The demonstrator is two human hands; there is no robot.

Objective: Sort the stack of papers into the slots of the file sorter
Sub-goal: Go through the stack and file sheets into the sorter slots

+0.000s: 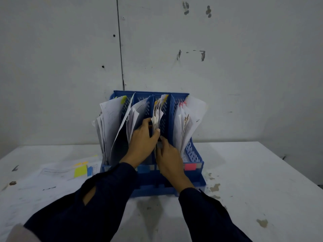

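We have both hands in the third slot of the blue sorter (194,152), counting from our left. The left hand (141,144) has its fingers (154,135) curled round the lower edge of the sheaf (158,116) standing there, thumb on the near side. The right hand (168,154) sits just below and touching, its fingers tucked in at the foot of the same sheaf; we cannot tell whether they pinch it or only steady it.

What could go wrong, as we judge it: the sheaf is fanned and bowed at the top, so pushing it down by the bottom edge could buckle the sheets or catch corners on the divider just right of our fingers. A loose sheet could also slide over into the slot left of the left hand, where papers already lean across. Pressing hard could shove the light plastic sorter back on the bench (253,180).

The papers are thin, white, curled and uneven, with coloured tabs at their upper corners: yellow far left, orange above our fingers, pink to the right. More sheets (57,173) lie flat on the bench well left of the left hand, unsorted.
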